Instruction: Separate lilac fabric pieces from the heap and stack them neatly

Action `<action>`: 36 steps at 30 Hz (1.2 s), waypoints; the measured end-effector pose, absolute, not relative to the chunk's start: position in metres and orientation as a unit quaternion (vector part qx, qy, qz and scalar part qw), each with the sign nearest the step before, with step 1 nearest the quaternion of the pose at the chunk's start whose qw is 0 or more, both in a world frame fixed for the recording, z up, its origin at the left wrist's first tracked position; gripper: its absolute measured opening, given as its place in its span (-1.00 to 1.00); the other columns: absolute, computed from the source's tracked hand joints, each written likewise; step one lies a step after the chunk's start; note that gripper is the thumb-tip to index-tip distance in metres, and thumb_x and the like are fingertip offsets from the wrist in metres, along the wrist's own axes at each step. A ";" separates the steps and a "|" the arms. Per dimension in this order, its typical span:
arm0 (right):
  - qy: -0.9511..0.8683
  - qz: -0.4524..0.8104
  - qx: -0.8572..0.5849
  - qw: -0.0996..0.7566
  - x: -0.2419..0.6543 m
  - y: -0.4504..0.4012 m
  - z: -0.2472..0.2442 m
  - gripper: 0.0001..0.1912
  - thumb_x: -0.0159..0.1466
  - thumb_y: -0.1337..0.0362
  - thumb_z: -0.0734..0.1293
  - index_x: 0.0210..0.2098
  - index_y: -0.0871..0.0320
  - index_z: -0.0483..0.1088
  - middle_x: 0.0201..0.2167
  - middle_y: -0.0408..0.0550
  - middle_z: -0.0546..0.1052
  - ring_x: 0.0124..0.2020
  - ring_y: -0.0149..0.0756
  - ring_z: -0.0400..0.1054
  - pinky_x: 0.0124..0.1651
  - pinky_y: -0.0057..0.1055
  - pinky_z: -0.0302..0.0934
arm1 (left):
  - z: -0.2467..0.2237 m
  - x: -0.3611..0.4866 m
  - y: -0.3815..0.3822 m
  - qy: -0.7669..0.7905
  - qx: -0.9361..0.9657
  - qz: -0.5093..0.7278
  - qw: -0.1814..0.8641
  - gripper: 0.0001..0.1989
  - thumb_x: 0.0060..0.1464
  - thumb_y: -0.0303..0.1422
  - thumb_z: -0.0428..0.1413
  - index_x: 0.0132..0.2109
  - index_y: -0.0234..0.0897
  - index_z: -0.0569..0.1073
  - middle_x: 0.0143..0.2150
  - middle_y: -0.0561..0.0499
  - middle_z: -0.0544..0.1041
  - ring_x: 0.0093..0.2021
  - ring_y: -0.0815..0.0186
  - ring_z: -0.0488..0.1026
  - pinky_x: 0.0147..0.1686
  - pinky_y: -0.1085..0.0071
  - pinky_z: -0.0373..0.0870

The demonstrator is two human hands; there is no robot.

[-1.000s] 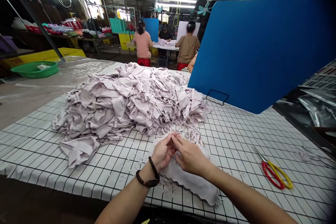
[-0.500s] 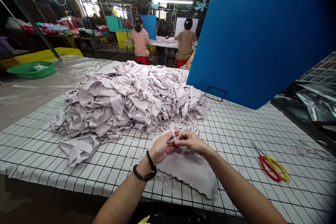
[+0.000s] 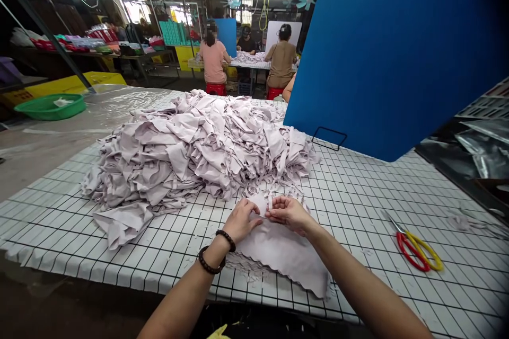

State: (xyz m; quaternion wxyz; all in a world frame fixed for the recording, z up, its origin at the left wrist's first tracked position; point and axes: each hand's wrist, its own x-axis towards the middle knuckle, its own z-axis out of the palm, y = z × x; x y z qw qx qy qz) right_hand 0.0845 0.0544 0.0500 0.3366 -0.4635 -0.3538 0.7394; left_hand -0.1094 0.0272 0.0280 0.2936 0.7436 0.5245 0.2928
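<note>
A pale lilac fabric piece (image 3: 284, 254) with a wavy edge lies flat on top of a small stack in front of me. My left hand (image 3: 242, 220) rests on its upper left part, thumb and fingers apart. Just to the right, my right hand (image 3: 289, 214) pinches a narrow pale fabric strip (image 3: 270, 202) between thumb and fingertips. Where the strip joins the cloth, my fingers hide it. Behind both hands rises a large heap of crumpled lilac fabric pieces (image 3: 207, 143).
Scissors (image 3: 415, 249) with red and yellow handles lie at the right on the checked tablecloth (image 3: 358, 196). A blue board (image 3: 389, 69) leans in a wire stand at the back right. A green basket (image 3: 51, 108) sits far left. Several people work at a distant table.
My left hand has turned over from palm up by the strip and come down onto the cloth. My right hand keeps its pinch on the strip, almost in place.
</note>
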 end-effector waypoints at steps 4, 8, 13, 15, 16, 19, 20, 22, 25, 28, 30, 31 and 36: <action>-0.421 0.687 -0.496 0.324 0.081 0.055 0.048 -0.63 -0.21 0.28 0.53 -0.46 0.20 0.35 -0.59 -0.19 0.46 -0.60 -0.45 0.34 -0.52 -0.50 0.22 | 0.025 -0.110 0.030 0.523 0.746 0.293 0.292 -0.83 -0.04 -0.28 0.19 -0.29 -0.25 0.46 -0.26 -0.02 0.33 -0.19 0.23 0.31 -0.18 0.33 0.25; -0.492 0.636 -0.504 0.315 0.074 0.053 0.046 -0.75 -0.17 0.27 0.48 -0.51 0.21 0.40 -0.63 -0.22 0.41 -0.63 -0.49 0.21 -0.53 -0.49 0.11 | 0.024 -0.111 0.031 0.523 0.743 0.291 0.301 -0.85 -0.02 -0.25 0.18 -0.34 -0.24 0.49 -0.28 -0.03 0.35 -0.18 0.20 0.31 -0.19 0.32 0.25; -0.544 0.603 -0.505 0.292 0.069 0.053 0.047 -0.79 -0.16 0.26 0.46 -0.54 0.21 0.41 -0.60 -0.20 0.41 -0.58 -0.47 0.21 -0.48 -0.48 0.09 | 0.023 -0.112 0.030 0.528 0.735 0.295 0.305 -0.84 -0.01 -0.23 0.17 -0.35 -0.24 0.51 -0.31 -0.01 0.35 -0.19 0.22 0.32 -0.19 0.33 0.25; -0.542 0.603 -0.506 0.294 0.069 0.054 0.047 -0.78 -0.17 0.27 0.46 -0.53 0.20 0.42 -0.57 -0.19 0.43 -0.55 -0.45 0.23 -0.46 -0.47 0.11 | 0.023 -0.112 0.030 0.528 0.735 0.296 0.305 -0.84 -0.01 -0.24 0.17 -0.36 -0.23 0.51 -0.31 -0.01 0.36 -0.19 0.23 0.32 -0.19 0.34 0.25; -0.539 0.604 -0.507 0.296 0.069 0.054 0.047 -0.78 -0.18 0.27 0.47 -0.53 0.20 0.42 -0.57 -0.19 0.43 -0.55 -0.45 0.24 -0.45 -0.47 0.12 | 0.022 -0.113 0.030 0.527 0.736 0.296 0.305 -0.85 -0.01 -0.24 0.18 -0.36 -0.23 0.51 -0.31 -0.01 0.36 -0.19 0.23 0.32 -0.19 0.34 0.25; -0.534 0.606 -0.510 0.295 0.069 0.055 0.046 -0.78 -0.19 0.29 0.47 -0.53 0.20 0.41 -0.57 -0.20 0.42 -0.55 -0.45 0.24 -0.45 -0.47 0.13 | 0.021 -0.113 0.031 0.528 0.738 0.294 0.301 -0.85 -0.01 -0.24 0.18 -0.36 -0.23 0.51 -0.31 -0.01 0.37 -0.19 0.24 0.32 -0.19 0.36 0.24; -0.534 0.607 -0.509 0.295 0.070 0.055 0.046 -0.78 -0.19 0.30 0.47 -0.53 0.21 0.41 -0.58 -0.20 0.42 -0.55 -0.45 0.24 -0.45 -0.47 0.13 | 0.021 -0.113 0.031 0.528 0.739 0.293 0.300 -0.85 -0.01 -0.24 0.18 -0.35 -0.24 0.51 -0.31 -0.01 0.37 -0.19 0.24 0.32 -0.19 0.36 0.24; -0.535 0.609 -0.507 0.295 0.071 0.055 0.045 -0.78 -0.18 0.31 0.46 -0.53 0.21 0.40 -0.57 -0.19 0.43 -0.55 -0.46 0.24 -0.46 -0.48 0.12 | 0.020 -0.113 0.031 0.527 0.740 0.291 0.299 -0.85 0.00 -0.24 0.18 -0.35 -0.24 0.51 -0.31 -0.01 0.37 -0.18 0.24 0.32 -0.19 0.36 0.24; -0.536 0.612 -0.503 0.292 0.072 0.055 0.046 -0.79 -0.17 0.33 0.46 -0.53 0.21 0.40 -0.57 -0.18 0.44 -0.56 -0.46 0.24 -0.47 -0.48 0.12 | 0.018 -0.113 0.032 0.526 0.738 0.295 0.301 -0.85 0.00 -0.25 0.18 -0.36 -0.24 0.51 -0.32 -0.01 0.37 -0.19 0.24 0.32 -0.19 0.36 0.24; -0.531 0.617 -0.503 0.292 0.071 0.054 0.047 -0.78 -0.19 0.34 0.47 -0.53 0.21 0.40 -0.57 -0.17 0.45 -0.55 -0.44 0.27 -0.45 -0.48 0.15 | 0.017 -0.113 0.032 0.527 0.733 0.301 0.308 -0.85 -0.02 -0.25 0.19 -0.38 -0.25 0.50 -0.32 -0.01 0.37 -0.20 0.25 0.32 -0.20 0.36 0.24; -0.530 0.615 -0.504 0.294 0.070 0.054 0.047 -0.77 -0.19 0.33 0.48 -0.52 0.21 0.41 -0.57 -0.17 0.45 -0.54 -0.42 0.29 -0.44 -0.47 0.17 | 0.017 -0.113 0.033 0.527 0.730 0.304 0.311 -0.85 -0.02 -0.25 0.19 -0.38 -0.25 0.50 -0.32 -0.01 0.38 -0.21 0.25 0.32 -0.20 0.35 0.24; -0.532 0.613 -0.505 0.295 0.069 0.053 0.046 -0.77 -0.18 0.32 0.48 -0.52 0.21 0.41 -0.57 -0.16 0.46 -0.53 -0.41 0.29 -0.43 -0.46 0.18 | 0.017 -0.113 0.033 0.526 0.730 0.306 0.311 -0.85 -0.02 -0.25 0.19 -0.38 -0.25 0.50 -0.32 -0.01 0.38 -0.21 0.25 0.33 -0.21 0.35 0.24; -0.552 0.571 -0.513 0.326 0.069 0.051 0.040 -0.80 -0.15 0.31 0.46 -0.51 0.21 0.43 -0.53 -0.15 0.48 -0.48 -0.39 0.32 -0.39 -0.45 0.20 | 0.017 -0.112 0.033 0.526 0.735 0.299 0.306 -0.85 -0.02 -0.26 0.19 -0.39 -0.25 0.51 -0.32 -0.01 0.38 -0.21 0.25 0.33 -0.21 0.36 0.24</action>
